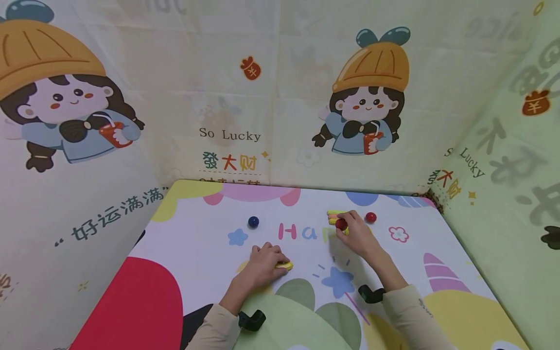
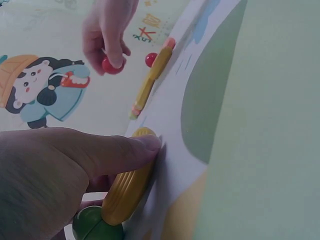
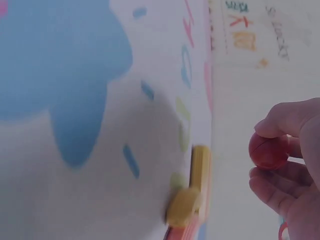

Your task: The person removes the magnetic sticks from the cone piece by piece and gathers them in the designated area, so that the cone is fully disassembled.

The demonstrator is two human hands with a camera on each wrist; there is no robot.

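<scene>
The left hand (image 1: 262, 265) rests on the bench (image 1: 197, 253) with curled fingers and grips a yellow disc (image 1: 284, 266) at its fingertips; in the left wrist view the thumb (image 2: 125, 152) presses on this disc (image 2: 127, 187), and a green piece (image 2: 95, 227) sits under it. The right hand (image 1: 356, 236) pinches a red ball (image 1: 341, 224) between thumb and fingers, just above the stack of flat coloured pieces (image 1: 334, 216). A second red ball (image 1: 370, 217) lies at 3 o'clock from this stack. A dark blue ball (image 1: 253, 221) lies at 12 o'clock from the left hand, well apart.
</scene>
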